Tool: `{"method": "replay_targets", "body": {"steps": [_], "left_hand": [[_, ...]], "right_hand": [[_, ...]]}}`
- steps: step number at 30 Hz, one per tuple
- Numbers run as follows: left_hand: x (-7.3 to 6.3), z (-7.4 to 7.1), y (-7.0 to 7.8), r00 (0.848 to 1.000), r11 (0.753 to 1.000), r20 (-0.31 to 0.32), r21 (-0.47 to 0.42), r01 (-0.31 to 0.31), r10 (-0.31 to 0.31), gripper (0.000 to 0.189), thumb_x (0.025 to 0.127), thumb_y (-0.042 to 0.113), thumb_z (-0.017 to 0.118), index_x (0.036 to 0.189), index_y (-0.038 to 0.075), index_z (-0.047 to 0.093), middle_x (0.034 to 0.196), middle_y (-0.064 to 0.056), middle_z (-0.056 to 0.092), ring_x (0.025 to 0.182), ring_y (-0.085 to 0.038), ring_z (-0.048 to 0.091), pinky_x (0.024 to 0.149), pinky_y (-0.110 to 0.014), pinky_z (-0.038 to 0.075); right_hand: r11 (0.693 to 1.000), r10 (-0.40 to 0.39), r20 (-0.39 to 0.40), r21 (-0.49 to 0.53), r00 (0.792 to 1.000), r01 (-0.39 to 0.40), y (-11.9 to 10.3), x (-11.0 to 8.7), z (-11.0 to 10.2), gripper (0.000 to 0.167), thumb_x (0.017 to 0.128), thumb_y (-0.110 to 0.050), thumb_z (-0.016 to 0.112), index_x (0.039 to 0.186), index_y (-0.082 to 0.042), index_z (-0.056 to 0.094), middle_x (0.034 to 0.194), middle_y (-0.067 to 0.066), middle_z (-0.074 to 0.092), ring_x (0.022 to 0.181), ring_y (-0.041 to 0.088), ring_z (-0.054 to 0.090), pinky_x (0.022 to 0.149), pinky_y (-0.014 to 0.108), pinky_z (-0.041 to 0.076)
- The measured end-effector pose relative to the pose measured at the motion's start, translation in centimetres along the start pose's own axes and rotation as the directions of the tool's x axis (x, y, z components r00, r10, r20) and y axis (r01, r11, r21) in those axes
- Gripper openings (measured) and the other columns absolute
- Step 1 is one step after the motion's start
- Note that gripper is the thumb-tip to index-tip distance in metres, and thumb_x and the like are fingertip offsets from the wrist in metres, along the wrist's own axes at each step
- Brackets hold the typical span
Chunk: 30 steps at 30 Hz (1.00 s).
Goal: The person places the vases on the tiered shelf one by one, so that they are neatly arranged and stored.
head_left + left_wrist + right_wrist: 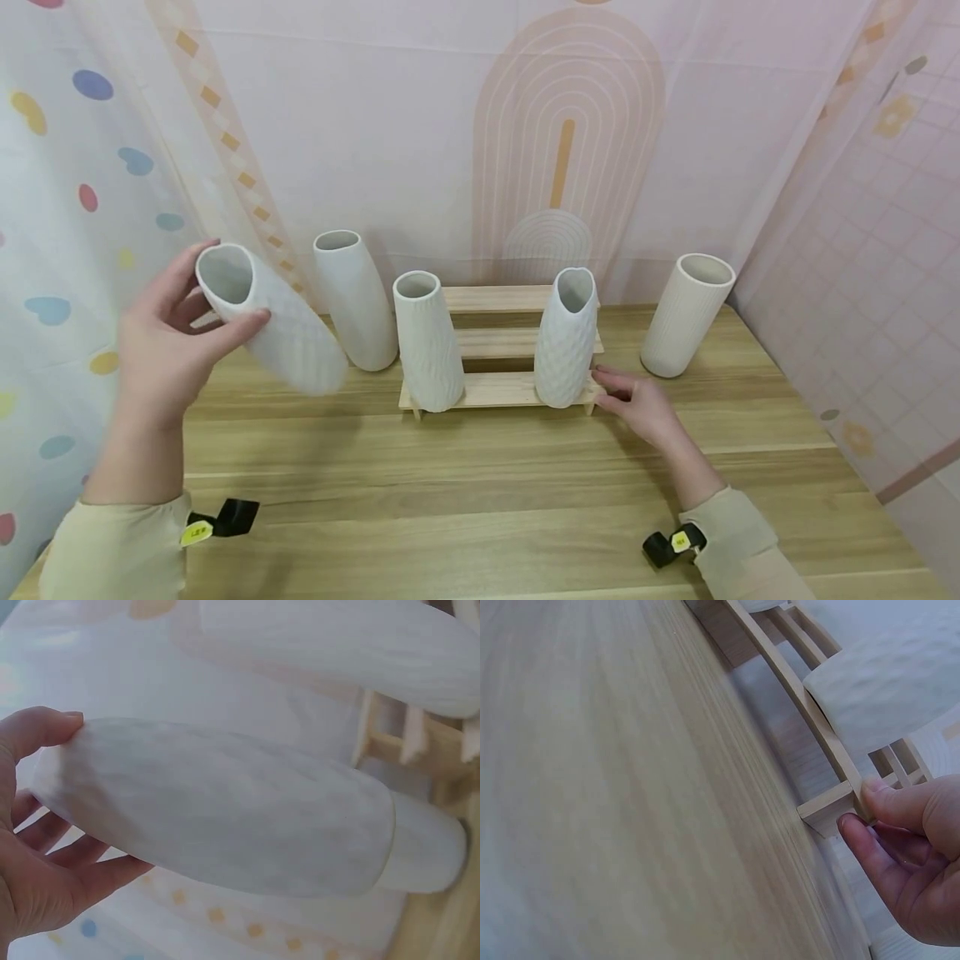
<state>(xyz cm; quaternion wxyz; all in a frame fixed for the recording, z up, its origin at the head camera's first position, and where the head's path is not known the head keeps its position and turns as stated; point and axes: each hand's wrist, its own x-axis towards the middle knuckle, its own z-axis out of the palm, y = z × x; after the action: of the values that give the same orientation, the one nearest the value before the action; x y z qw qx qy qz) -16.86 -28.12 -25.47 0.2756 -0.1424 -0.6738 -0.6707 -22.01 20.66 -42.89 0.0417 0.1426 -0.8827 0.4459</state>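
Note:
My left hand (167,321) grips a white dimpled vase (300,346) near its mouth, thumb on one side and fingers on the other. That vase is tilted in the air above the table, its base toward the rack. My right hand (641,407) pinches the right end of the lowest board of a wooden three-step rack (498,390), as the right wrist view shows with the thumb (889,801) on the board. On this lowest step stand a wavy-textured white vase (429,350) at the left and a dimpled white vase (564,354) at the right.
A smooth white vase (358,308) stands on the wooden table (480,517) left of the rack. A ribbed white vase (684,321) stands to its right. Patterned curtains (390,125) hang behind and along both sides.

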Motion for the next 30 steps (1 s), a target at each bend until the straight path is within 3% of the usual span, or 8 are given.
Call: {"method": "replay_targets", "body": {"steps": [4,12,19,23,30], "left_hand": [[0.9,1.0,2.0,0.999,0.996,-0.003,-0.068,-0.050,0.050,0.073,0.066,-0.030,0.070,0.132,-0.001,0.061,0.116,-0.013,0.061,0.091,-0.020,0.066,0.072,-0.022,0.056],[1.2,2.6,5.4,0.997,0.979,0.030,-0.191,-0.070,0.077,0.074,0.063,-0.035,0.067,0.131,-0.008,0.058,0.115,-0.018,0.061,0.085,-0.026,0.066,0.070,-0.026,0.058],[0.5,4.8,7.3,0.991,0.983,0.114,-0.180,-0.042,0.064,0.069,0.067,-0.031,0.069,0.130,-0.007,0.059,0.111,-0.018,0.062,0.085,-0.027,0.066,0.071,-0.026,0.058],[0.2,6.8,7.8,0.981,0.983,0.179,-0.180,-0.041,0.073,0.067,0.069,-0.029,0.069,0.131,-0.004,0.060,0.115,-0.018,0.061,0.089,-0.027,0.066,0.075,-0.026,0.058],[0.2,10.5,8.2,0.956,0.995,0.284,-0.087,-0.052,0.075,0.065,0.073,-0.017,0.075,0.133,0.004,0.061,0.119,-0.018,0.059,0.093,-0.028,0.065,0.077,-0.027,0.058]], "right_hand": [[1.000,-0.003,-0.004,-0.007,1.000,0.003,0.0,0.0,0.0,0.039,0.091,-0.003,0.070,0.127,0.007,0.062,0.134,0.024,0.056,0.121,0.040,0.056,0.093,0.047,0.050],[1.000,-0.007,-0.007,-0.013,1.000,0.007,0.0,0.0,0.0,0.039,0.090,-0.004,0.071,0.127,0.007,0.063,0.133,0.023,0.057,0.121,0.039,0.056,0.093,0.048,0.050],[1.000,-0.011,-0.012,-0.017,1.000,0.010,0.1,0.0,0.0,0.039,0.090,-0.004,0.071,0.127,0.006,0.063,0.133,0.023,0.058,0.119,0.038,0.058,0.090,0.045,0.052],[1.000,0.000,-0.009,-0.013,1.000,0.000,0.2,0.0,-0.1,0.039,0.091,-0.005,0.071,0.127,0.006,0.062,0.134,0.022,0.057,0.120,0.038,0.057,0.091,0.045,0.051],[1.000,0.004,-0.007,-0.014,1.000,-0.004,0.1,0.1,0.0,0.039,0.091,-0.006,0.071,0.128,0.006,0.062,0.134,0.022,0.057,0.120,0.038,0.057,0.092,0.047,0.051]]}}
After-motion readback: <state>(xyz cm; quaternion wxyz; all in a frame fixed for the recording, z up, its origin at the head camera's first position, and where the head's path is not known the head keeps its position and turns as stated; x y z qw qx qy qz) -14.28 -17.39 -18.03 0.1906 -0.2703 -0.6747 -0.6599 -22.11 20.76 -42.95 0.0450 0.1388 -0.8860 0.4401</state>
